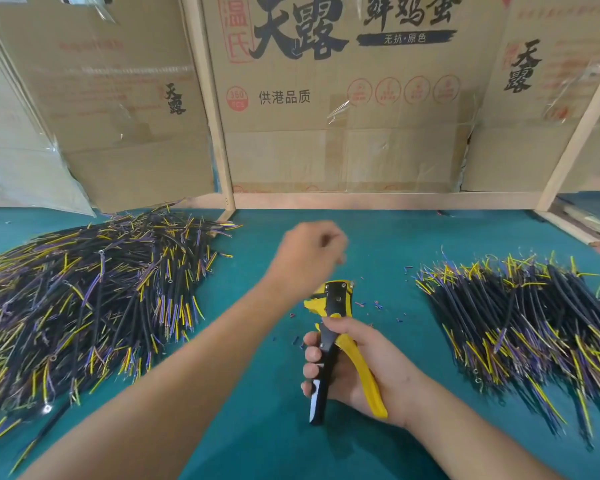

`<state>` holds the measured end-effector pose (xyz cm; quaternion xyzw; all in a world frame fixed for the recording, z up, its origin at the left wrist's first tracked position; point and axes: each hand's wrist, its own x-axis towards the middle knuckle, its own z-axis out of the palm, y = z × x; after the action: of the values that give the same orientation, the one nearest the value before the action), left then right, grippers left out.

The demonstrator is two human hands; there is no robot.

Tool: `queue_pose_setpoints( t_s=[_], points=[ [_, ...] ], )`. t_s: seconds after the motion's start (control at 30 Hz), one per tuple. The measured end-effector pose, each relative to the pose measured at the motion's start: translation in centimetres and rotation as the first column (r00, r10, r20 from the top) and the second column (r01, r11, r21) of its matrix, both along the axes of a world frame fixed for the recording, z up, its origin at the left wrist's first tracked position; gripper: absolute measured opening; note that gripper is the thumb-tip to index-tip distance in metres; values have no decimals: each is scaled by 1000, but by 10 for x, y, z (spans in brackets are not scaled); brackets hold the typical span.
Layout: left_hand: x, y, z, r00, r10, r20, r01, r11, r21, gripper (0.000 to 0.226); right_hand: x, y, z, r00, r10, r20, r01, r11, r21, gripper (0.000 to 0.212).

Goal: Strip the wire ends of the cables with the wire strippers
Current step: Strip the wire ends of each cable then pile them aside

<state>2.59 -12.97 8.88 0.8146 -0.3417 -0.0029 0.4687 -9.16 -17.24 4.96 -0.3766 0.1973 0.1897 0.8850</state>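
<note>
My right hand (357, 362) grips the yellow and black wire strippers (336, 327) by their handles, jaws pointing away from me over the green table (257, 427). My left hand (309, 251) hovers blurred just beyond the jaws, fingers curled; no cable shows in it. A large heap of black cables (84, 299) with yellow, purple and blue wire ends lies to the left. A second pile of cables (520, 323) lies to the right.
Small bits of cut insulation (378, 304) are scattered around the strippers. Cardboard boxes (343, 98) in a wooden frame (222, 161) stand along the back of the table. A clear plastic sheet (25, 174) leans at the back left.
</note>
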Motion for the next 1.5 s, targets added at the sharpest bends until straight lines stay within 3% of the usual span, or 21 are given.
queue_pose_setpoints(
  t_s=[0.03, 0.13, 0.2, 0.27, 0.37, 0.6, 0.7, 0.9, 1.0, 1.07, 1.13, 1.23, 1.33, 1.43, 1.5],
  points=[
    [17, 25, -6, 988, 125, 86, -131, 990, 57, 17, -15, -17, -21, 987, -4, 161, 5, 1000, -8, 31],
    [66, 98, -25, 858, 414, 305, -501, 807, 314, 12, -21, -25, -25, 986, 23, 162, -24, 1000, 4, 30],
    [88, 132, -35, 776, 454, 439, -625, 648, 435, 15, -15, -19, -28, 982, 8, 189, -5, 1000, -14, 30],
    [102, 148, -41, 779, 394, 487, -623, 575, 530, 19, -16, -23, -25, 984, 19, 178, -20, 1000, 6, 30],
    [115, 152, -46, 855, 275, 440, -517, 525, 676, 25, -16, -23, -24, 986, 16, 169, -20, 1000, 19, 31],
    [124, 142, -41, 873, 178, 453, -486, 367, 793, 21, -16, -26, -26, 985, 46, 168, -51, 998, 26, 29],
    [117, 141, -33, 883, 204, 422, -469, 412, 781, 25, -16, -26, -28, 983, 52, 174, -57, 998, 28, 32],
    [66, 157, -7, 889, 333, 315, -454, 737, 501, 32, -15, -27, -29, 982, 68, 177, -74, 997, 27, 36],
    [27, 162, -6, 973, 221, 68, -228, 859, 459, 30, -14, -27, -29, 980, 79, 184, -85, 996, 22, 35],
    [11, 165, -8, 974, 90, -206, 29, 857, 514, 35, -14, -27, -29, 980, 78, 183, -84, 996, 22, 34],
    [9, 165, -11, 959, 33, -282, 154, 773, 615, 43, -14, -27, -29, 979, 82, 188, -87, 996, 19, 32],
    [16, 148, -26, 987, 154, -55, -86, 773, 629, 40, -15, -28, -30, 979, 82, 187, -86, 996, 16, 33],
    [16, 125, -47, 914, 345, 213, -401, 694, 597, 31, -14, -27, -29, 978, 78, 191, -82, 996, 15, 33],
    [17, 113, -68, 878, 321, 354, -478, 583, 657, 19, -14, -27, -28, 980, 74, 186, -79, 997, 17, 32],
    [18, 112, -72, 854, 297, 428, -521, 520, 677, 22, -14, -27, -28, 981, 76, 181, -80, 997, 15, 32]
  ],
)
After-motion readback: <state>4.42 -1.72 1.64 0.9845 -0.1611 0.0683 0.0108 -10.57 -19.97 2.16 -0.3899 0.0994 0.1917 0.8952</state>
